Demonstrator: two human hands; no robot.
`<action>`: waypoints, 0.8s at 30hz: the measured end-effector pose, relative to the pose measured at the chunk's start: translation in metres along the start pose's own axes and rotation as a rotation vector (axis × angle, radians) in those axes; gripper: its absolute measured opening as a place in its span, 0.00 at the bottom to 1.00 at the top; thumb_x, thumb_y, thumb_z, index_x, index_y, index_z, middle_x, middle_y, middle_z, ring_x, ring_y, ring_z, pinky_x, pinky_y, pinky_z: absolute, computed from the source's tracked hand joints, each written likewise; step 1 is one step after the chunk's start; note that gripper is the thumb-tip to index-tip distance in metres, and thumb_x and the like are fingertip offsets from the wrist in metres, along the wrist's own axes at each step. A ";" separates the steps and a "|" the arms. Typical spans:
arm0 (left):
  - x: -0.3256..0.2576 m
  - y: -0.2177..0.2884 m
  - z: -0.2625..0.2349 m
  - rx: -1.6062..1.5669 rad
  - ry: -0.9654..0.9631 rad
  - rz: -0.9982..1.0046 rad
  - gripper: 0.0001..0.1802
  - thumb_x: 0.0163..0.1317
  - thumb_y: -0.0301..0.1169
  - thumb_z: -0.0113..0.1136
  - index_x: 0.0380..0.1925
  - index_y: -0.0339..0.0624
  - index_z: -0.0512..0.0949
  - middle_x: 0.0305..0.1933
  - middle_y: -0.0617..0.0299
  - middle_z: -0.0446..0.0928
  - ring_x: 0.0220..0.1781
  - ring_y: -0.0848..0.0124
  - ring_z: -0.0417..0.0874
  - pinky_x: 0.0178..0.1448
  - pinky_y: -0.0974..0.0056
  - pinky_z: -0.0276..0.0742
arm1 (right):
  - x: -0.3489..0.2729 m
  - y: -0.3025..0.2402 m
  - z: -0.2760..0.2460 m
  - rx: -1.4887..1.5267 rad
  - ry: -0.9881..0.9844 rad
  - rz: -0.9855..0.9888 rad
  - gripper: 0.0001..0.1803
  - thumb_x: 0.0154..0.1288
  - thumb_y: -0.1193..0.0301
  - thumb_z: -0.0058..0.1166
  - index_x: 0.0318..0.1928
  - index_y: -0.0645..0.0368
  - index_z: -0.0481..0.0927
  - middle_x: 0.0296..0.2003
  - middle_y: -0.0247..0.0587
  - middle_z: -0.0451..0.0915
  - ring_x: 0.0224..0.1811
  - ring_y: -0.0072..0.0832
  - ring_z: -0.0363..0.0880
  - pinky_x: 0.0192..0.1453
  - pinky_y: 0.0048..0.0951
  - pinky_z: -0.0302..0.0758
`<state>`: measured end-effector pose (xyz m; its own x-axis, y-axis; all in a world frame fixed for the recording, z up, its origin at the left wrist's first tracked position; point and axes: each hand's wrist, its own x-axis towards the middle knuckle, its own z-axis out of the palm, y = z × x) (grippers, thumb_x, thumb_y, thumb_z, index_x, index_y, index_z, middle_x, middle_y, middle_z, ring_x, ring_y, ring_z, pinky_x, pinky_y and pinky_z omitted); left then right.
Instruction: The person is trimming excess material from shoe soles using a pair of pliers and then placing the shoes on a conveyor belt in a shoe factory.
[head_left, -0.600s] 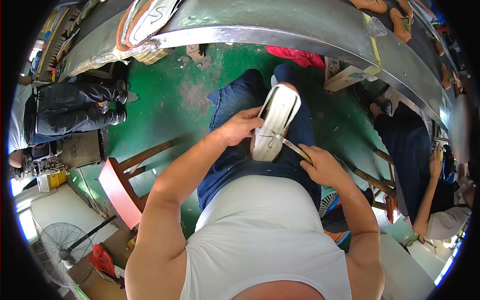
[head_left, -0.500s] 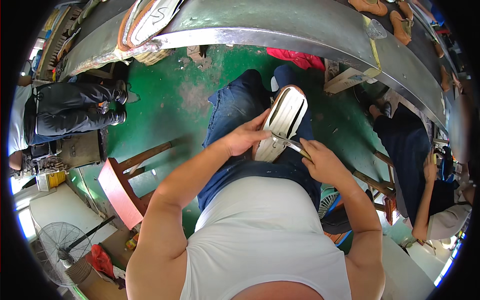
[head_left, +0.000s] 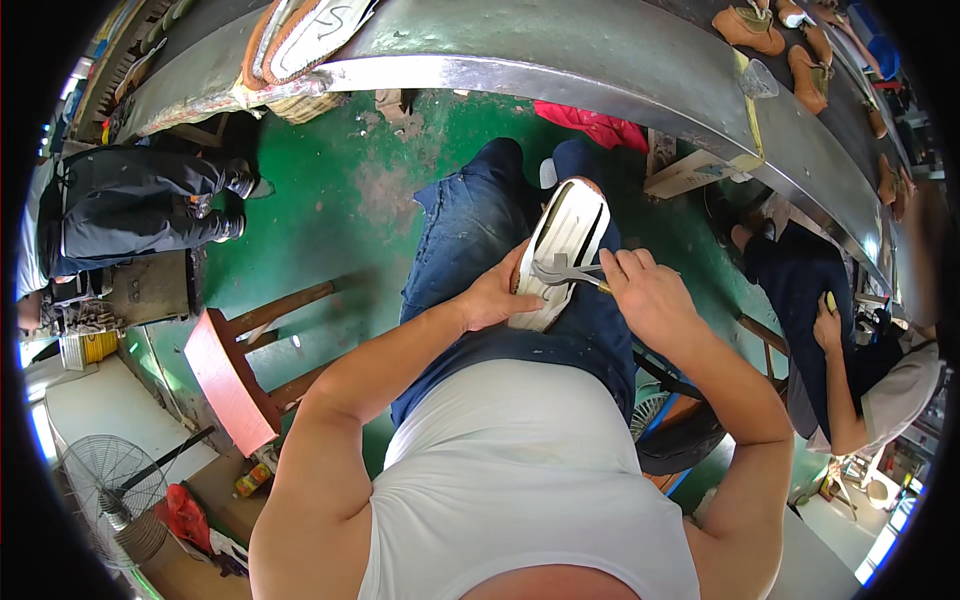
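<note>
A shoe [head_left: 568,222] lies bottom up across my lap, its pale underside showing with dark gaps along the edges. My left hand [head_left: 497,294] is closed round its near left side, the thumb lying over the underside. In my right hand [head_left: 648,292] is a pair of metal pincers [head_left: 562,271], its handles partly hidden by my fingers. The head of the pincers rests at the middle of the underside, close to my left thumb. Whether the jaws grip anything is too small to tell.
A metal-edged bench [head_left: 540,80] runs across the far side, with shoe pieces [head_left: 310,40] at its left and brown shoes [head_left: 750,30] at its right. A pink-seated wooden stool [head_left: 232,380] and a fan [head_left: 112,490] stand left. Other people sit right and stand left.
The pincers have swung from slanting toward me to lying nearly level across the shoe. My right hand has risen and turned, its elbow moving outward.
</note>
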<state>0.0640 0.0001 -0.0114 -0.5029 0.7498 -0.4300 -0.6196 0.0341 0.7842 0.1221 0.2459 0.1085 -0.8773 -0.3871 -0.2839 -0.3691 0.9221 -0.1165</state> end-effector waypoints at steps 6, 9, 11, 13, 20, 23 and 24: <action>0.001 -0.007 -0.003 -0.042 -0.026 0.058 0.58 0.52 0.11 0.64 0.79 0.45 0.41 0.75 0.58 0.61 0.77 0.68 0.60 0.79 0.62 0.53 | 0.002 0.016 0.011 -0.004 0.200 -0.139 0.27 0.60 0.77 0.52 0.61 0.75 0.71 0.44 0.48 0.76 0.51 0.38 0.75 0.51 0.34 0.79; -0.001 -0.003 -0.003 -0.025 -0.038 0.087 0.58 0.53 0.11 0.64 0.78 0.45 0.42 0.75 0.58 0.61 0.77 0.68 0.60 0.79 0.62 0.53 | 0.011 0.011 0.005 -0.048 0.216 -0.180 0.26 0.61 0.76 0.51 0.60 0.74 0.71 0.44 0.48 0.76 0.51 0.39 0.75 0.50 0.35 0.79; -0.003 -0.001 -0.002 0.017 -0.025 0.069 0.58 0.53 0.13 0.65 0.78 0.45 0.41 0.75 0.58 0.61 0.77 0.68 0.59 0.79 0.62 0.53 | 0.015 0.008 -0.007 -0.061 0.140 -0.141 0.22 0.61 0.75 0.51 0.56 0.71 0.74 0.42 0.47 0.78 0.49 0.45 0.78 0.48 0.38 0.79; -0.002 -0.005 -0.003 0.066 -0.016 0.089 0.57 0.53 0.14 0.66 0.78 0.43 0.41 0.74 0.57 0.62 0.76 0.67 0.60 0.79 0.62 0.53 | 0.020 0.013 -0.010 0.010 -0.005 -0.132 0.18 0.61 0.74 0.52 0.52 0.69 0.76 0.40 0.48 0.79 0.47 0.47 0.79 0.47 0.41 0.79; 0.002 0.001 -0.013 0.145 0.019 -0.026 0.53 0.56 0.20 0.69 0.75 0.37 0.44 0.71 0.55 0.64 0.74 0.67 0.63 0.78 0.61 0.56 | 0.032 -0.006 0.027 0.761 -0.251 0.048 0.09 0.65 0.71 0.56 0.41 0.65 0.79 0.34 0.60 0.80 0.41 0.55 0.80 0.45 0.48 0.76; 0.002 -0.003 -0.008 0.121 -0.002 0.031 0.56 0.56 0.18 0.68 0.76 0.38 0.39 0.72 0.53 0.63 0.74 0.66 0.62 0.78 0.62 0.55 | 0.019 -0.001 0.029 0.703 -0.212 0.020 0.10 0.64 0.72 0.56 0.43 0.65 0.78 0.36 0.59 0.81 0.41 0.53 0.81 0.47 0.45 0.77; 0.002 -0.004 -0.008 0.127 -0.003 0.079 0.57 0.56 0.17 0.68 0.77 0.38 0.37 0.72 0.53 0.62 0.75 0.66 0.61 0.78 0.62 0.54 | 0.012 -0.002 0.030 0.524 0.005 -0.035 0.11 0.63 0.72 0.57 0.43 0.65 0.78 0.36 0.58 0.81 0.41 0.52 0.81 0.46 0.44 0.77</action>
<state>0.0610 -0.0036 -0.0192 -0.5450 0.7554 -0.3638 -0.4969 0.0585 0.8658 0.1217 0.2398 0.0769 -0.8692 -0.4163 -0.2669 -0.1963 0.7858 -0.5864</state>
